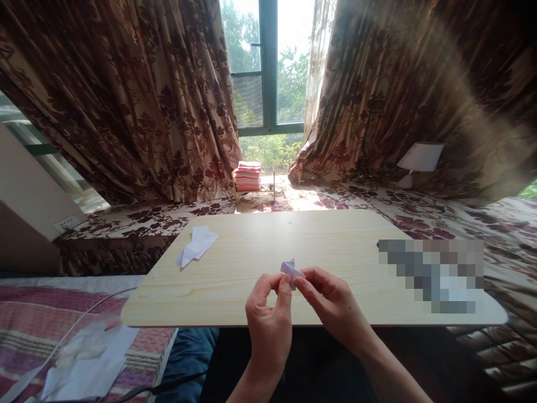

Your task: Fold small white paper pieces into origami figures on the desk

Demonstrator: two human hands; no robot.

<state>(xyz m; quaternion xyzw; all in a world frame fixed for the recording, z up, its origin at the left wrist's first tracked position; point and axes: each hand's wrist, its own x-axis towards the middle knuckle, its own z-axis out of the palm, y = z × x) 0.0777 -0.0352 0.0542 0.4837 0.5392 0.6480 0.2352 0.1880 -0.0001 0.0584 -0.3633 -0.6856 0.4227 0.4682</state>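
A small folded piece of pale purple paper is held just above the near edge of a light wooden table. My left hand pinches it from the left with thumb and fingers curled. My right hand pinches it from the right with its fingertips. Both hands are closed on the paper, over the table's front edge. A few white paper sheets lie at the table's far left.
A pixelated patch covers the table's right side. Patterned brown curtains frame a window behind. A stack of red and white cloths sits on the sill. White papers lie on the striped bedspread at lower left.
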